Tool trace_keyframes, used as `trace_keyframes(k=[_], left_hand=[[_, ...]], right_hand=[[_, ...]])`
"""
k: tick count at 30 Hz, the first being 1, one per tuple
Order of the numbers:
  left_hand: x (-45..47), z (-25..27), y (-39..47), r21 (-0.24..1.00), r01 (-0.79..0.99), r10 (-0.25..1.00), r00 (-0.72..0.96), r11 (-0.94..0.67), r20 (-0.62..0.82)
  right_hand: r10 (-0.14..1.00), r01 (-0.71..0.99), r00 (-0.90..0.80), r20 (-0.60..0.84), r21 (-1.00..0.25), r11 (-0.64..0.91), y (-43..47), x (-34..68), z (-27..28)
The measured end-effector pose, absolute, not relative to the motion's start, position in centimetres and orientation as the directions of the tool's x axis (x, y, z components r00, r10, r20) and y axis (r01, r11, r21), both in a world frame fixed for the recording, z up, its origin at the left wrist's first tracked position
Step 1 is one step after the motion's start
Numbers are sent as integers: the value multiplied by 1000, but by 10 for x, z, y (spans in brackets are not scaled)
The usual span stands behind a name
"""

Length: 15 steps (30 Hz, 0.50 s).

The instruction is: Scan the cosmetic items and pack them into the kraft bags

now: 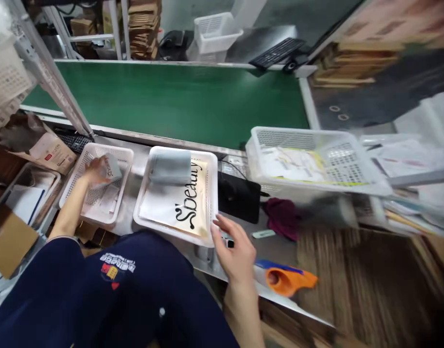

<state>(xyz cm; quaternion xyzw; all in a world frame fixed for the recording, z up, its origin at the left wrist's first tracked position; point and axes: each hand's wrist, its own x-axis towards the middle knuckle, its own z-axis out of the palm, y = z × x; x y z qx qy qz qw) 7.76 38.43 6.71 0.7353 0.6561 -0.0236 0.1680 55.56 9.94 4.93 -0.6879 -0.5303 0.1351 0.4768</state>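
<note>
My left hand [96, 171] reaches into the left white basket [125, 193], its fingers closed on a small grey packet [113, 167] with dark print. Pale papers lie lower in that basket. In front of me stands the middle white basket [144, 203], holding a cream bag [203, 193] printed "beauty", white sheeting and a folded grey plastic bag [170, 166]. My right hand [235, 247] is at this basket's right rim, thumb and fingers apart and nothing in them. Whether its fingertips touch the rim I cannot tell.
Behind the baskets runs a green conveyor belt [185, 96]. To the right are a white basket of papers [338, 181], a black pad [240, 195], a maroon cloth [282, 217] and an orange-and-blue tape dispenser [290, 280]. A metal post [51, 72] rises at left.
</note>
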Motion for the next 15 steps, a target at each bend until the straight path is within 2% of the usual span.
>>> trace_keyframes(k=[3,5,6,8,10,11,13,15], left_hand=[[104,100,364,429,863,951,308,-268,-23],[149,110,337,461,764,867,497,-451,23],[180,108,323,454,734,817,576,-506,-21],[244,93,296,487,672,672,711,-559,-209],[294,68,277,543,644,522,761,-539,-384],[308,55,272,572,628,483,776,-528,-406],[306,35,268,639,594,494,792,-489,-359],[273,26,273,666,628,663,702,-402,-261]], right_hand=[[853,557,443,277,-831,-19,84,543,41],[837,531,489,245,-845,-63,73,540,33],[828,530,505,244,-845,-74,70,540,30],[813,548,517,268,-833,-74,68,542,29],[807,579,504,308,-813,-51,68,545,34],[802,591,501,326,-805,-42,67,546,37],[781,591,523,342,-805,-42,63,550,42],[754,555,572,323,-829,-66,55,554,41]])
